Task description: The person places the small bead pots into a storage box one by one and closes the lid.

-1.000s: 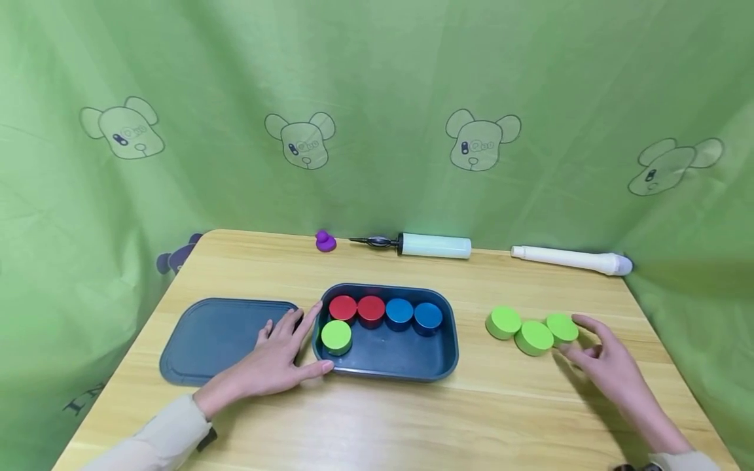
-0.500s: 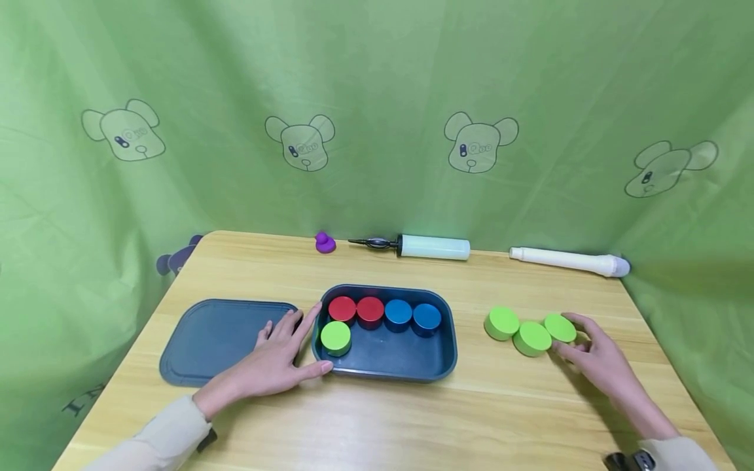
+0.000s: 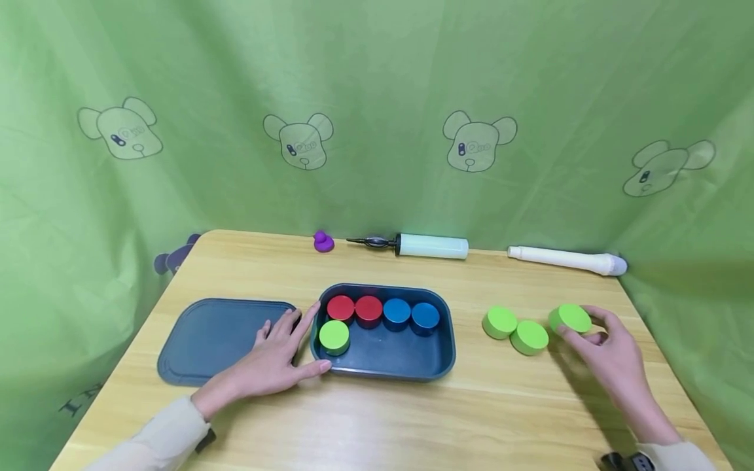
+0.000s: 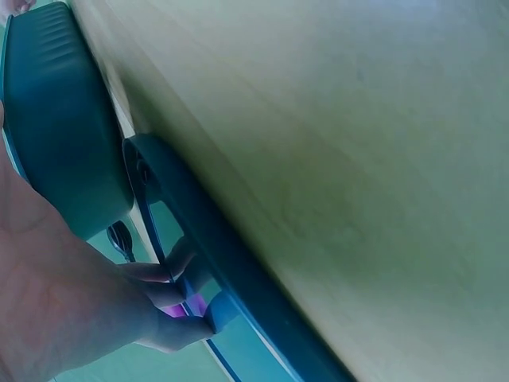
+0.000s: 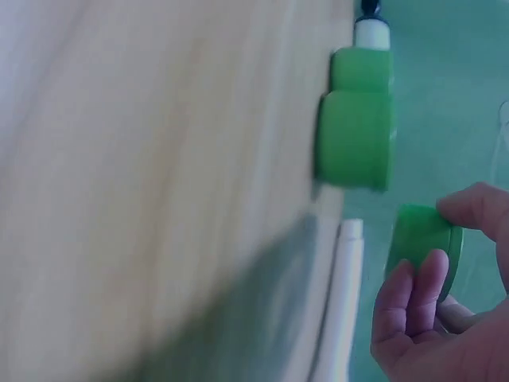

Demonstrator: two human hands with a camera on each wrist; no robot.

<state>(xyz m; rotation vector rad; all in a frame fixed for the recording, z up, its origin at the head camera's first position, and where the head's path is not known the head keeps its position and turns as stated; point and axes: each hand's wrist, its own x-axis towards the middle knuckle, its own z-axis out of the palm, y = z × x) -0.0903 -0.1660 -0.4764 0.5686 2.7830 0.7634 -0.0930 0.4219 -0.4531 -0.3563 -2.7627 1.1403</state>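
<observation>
My right hand [image 3: 612, 353] pinches a round green tin [image 3: 570, 319] between thumb and fingers, lifted off the table; the right wrist view shows the held tin [image 5: 421, 239] apart from the wood. Two more green tins [image 3: 500, 322] stand side by side just left of it. My left hand [image 3: 271, 363] lies spread with straight fingers, thumb and index at the left end of a dark blue box [image 3: 383, 376], the other fingers over a flat dark lid [image 3: 218, 337]. Inside the box sit two red tins [image 3: 368, 311], two blue tins [image 3: 425, 317] and a green tin [image 3: 334, 337].
Along the table's back edge are a purple rubber duck [image 3: 323, 242], a hand pump [image 3: 432, 246] with a black nozzle, and a white stick-like thing [image 3: 565, 260] with a rounded end. A green curtain [image 3: 377, 131] hangs right behind the wooden table [image 3: 377, 425].
My right hand has closed on the rightmost green tin and raised it from beside the other two. The left hand has stayed at the box.
</observation>
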